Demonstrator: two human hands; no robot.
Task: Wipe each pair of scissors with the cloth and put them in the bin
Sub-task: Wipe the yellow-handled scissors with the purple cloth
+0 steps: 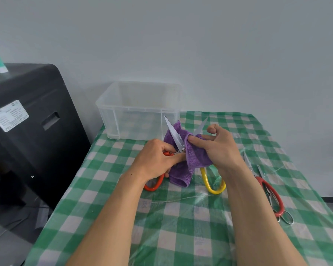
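Two hands mid-table: left hand (156, 160) grips open scissors (173, 131) by the orange handle; right hand (223, 148) pinches cloth (196, 159) over one blade. Clear bin (135, 112) stands just beyond; red scissors (271, 192) lie by the right edge.

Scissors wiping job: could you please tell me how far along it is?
Nothing seems to be in the bin yet. The left hand grips the open scissors while the right hand holds the purple cloth against them. Red-handled scissors and a small metal pair await wiping.

Purple cloth (190, 160); orange handle loop (154, 186) and yellow handle loop (214, 186); red-handled scissors (271, 194); translucent whitish bin (138, 120); green-and-white checked tablecloth (181, 217); black cabinet (37, 89) with white label (9, 115); pale grey wall (200, 45).
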